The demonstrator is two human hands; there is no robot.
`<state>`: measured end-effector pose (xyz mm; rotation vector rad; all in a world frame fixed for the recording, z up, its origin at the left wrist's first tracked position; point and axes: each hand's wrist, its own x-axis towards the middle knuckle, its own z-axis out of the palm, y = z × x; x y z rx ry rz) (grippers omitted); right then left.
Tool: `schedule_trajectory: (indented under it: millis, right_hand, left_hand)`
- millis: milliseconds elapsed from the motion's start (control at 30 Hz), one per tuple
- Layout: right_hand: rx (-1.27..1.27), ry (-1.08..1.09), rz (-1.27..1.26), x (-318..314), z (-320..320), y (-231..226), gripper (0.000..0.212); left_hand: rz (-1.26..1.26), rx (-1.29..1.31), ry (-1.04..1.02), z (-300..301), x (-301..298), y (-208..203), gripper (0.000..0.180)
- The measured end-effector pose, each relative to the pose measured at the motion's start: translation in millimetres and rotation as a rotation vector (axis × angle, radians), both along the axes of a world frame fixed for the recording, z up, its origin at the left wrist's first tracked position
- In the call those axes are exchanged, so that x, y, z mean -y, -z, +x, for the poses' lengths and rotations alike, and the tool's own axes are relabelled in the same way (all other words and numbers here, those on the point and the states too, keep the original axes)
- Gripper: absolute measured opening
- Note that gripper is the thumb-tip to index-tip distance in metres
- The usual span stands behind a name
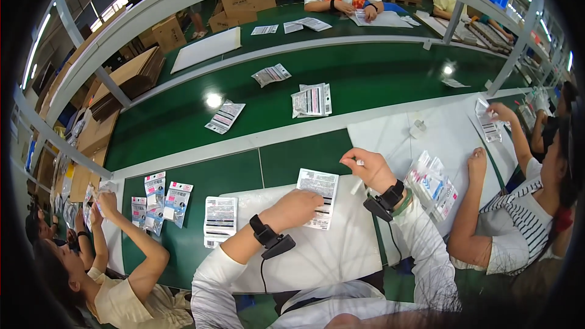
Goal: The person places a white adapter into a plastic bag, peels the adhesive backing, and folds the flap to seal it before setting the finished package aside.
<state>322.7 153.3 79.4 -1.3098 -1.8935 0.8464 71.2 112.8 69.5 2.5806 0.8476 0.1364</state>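
A flat packet with a printed white back [326,186] lies on the white work sheet in front of me. My left hand [298,208] rests over its left side, fingers bent and pressed on it. My right hand [373,172] is raised to the right of the packet, thumb and forefinger pinched on a small white piece [359,162]. Below the right fingers is a narrow white strip [357,186]. To the left of my left hand lies a stack of similar packets [220,218], printed side up. Black bands with small boxes and cables sit on both my wrists.
Blue-and-white packets [177,202] lie at left; a pile of packets [431,184] lies at right. More packets [312,100] lie on the green conveyor belt [372,73] beyond a metal rail [244,144]. Co-workers sit close on both sides; another person works across the belt.
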Motion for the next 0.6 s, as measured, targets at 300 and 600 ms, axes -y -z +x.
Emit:
schedule_trajectory:
  millis: [300,600]
  right_hand:
    - [0.373,-0.288,0.193,24,-39,30,0.028]
    - [0.545,-0.421,0.385,19,-28,54,0.060]
  left_hand:
    - [-0.078,0.153,-0.091,2,8,3,0.019]
    - [0.165,0.191,-0.058,-4,34,21,0.022]
